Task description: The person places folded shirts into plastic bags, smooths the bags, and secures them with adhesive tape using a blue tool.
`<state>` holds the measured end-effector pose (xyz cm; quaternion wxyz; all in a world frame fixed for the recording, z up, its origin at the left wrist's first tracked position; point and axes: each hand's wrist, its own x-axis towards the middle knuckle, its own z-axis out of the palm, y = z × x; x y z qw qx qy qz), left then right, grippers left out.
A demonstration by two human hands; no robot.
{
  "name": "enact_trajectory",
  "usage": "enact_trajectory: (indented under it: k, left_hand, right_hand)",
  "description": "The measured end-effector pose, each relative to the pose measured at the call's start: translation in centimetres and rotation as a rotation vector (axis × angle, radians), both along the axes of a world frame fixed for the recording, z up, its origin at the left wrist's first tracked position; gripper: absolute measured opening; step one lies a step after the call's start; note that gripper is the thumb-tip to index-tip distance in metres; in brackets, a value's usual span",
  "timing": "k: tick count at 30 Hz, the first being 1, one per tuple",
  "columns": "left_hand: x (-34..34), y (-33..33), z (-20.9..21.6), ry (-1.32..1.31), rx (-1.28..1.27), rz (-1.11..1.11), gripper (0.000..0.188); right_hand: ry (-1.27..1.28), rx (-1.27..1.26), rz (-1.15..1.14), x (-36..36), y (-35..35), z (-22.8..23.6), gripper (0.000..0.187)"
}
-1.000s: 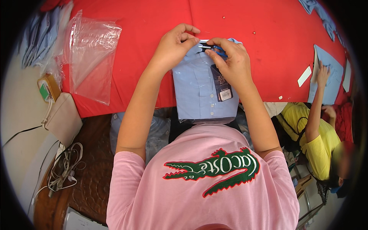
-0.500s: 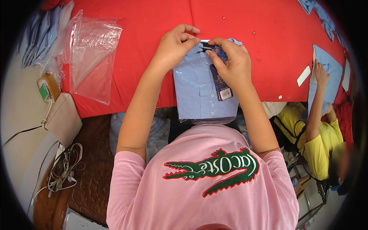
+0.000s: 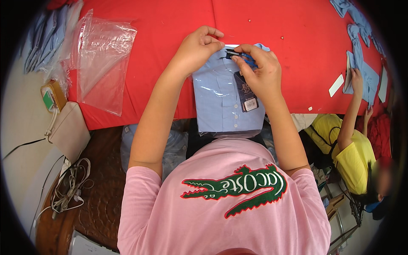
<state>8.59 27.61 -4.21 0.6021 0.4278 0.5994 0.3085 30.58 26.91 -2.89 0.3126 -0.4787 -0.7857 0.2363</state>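
so the light-blue folded button-up shirt in clear glossy plastic (image 3: pixel 214 97) is lying on the bench covered in bright red cloth (image 3: pixel 304 63), right up at the near edge in front of the person, collar end pointing away and the buttoned front facing up. The right hand (image 3: pixel 262 70) has its thumb and index finger closed on a small pair of black-and-blue snips with a metal blade (image 3: pixel 248 59), held over the collar with the blade pointing left. The left hand (image 3: pixel 197 50) is at the left side of the collar, thumb and index tips close together with the other fingers curled in, but honestly can't tell if there's anything pinched between them. A dark rectangular hang tag with a white label (image 3: pixel 245 91) sits on the right side of the shirt front, just below the right hand. Off to the left there's a flat clear plastic bag (image 3: pixel 104 68) hanging a bit near the edge, and past it a bunch of light-blue folded garments (image 3: pixel 44 42). Over on the right a co-worker in a yellow top (image 3: pixel 359 163) has one hand (image 3: pixel 358 83) on another light-blue folded garment (image 3: pixel 370 80), with a narrow white paper strip (image 3: pixel 336 85) lying just beside it on the red cloth
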Motion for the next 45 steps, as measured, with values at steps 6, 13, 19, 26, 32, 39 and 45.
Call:
enact_trajectory:
  k: [6, 13, 19, 26, 32, 39, 45]
  left_hand:
    - [0.1, 0.2, 0.1, 0.031, -0.014, 0.000, 0.032]
    - [0.1, 0.2, -0.2, 0.010, -0.010, 0.017, 0.032]
    - [0.0, 0.2, -0.3, 0.007, -0.006, 0.009, 0.033]
    - [-0.1, 0.2, -0.1, 0.009, -0.011, 0.009, 0.033]
    - [0.0, 0.4, -0.1, 0.017, -0.020, 0.003, 0.033]
    - [-0.2, 0.4, -0.3, 0.026, -0.025, 0.003, 0.032]
    - [-0.1, 0.4, -0.1, 0.025, -0.033, -0.002, 0.032]
  right_hand:
    - [-0.022, 0.080, -0.002, -0.4, -0.1, -0.1, 0.018]
    - [0.048, -0.049, -0.038, -0.5, 0.1, 1.1, 0.019]
    - [-0.028, 0.017, 0.051, 0.5, 1.3, 0.5, 0.019]
    - [0.008, 0.029, 0.070, 0.3, 1.5, 0.2, 0.018]
    - [0.080, -0.090, 0.046, 0.1, 1.4, -0.5, 0.019]
    - [0.105, -0.154, 0.043, 0.2, 1.4, -0.9, 0.019]
    - [0.114, -0.078, 0.071, 0.4, 1.7, -1.6, 0.019]
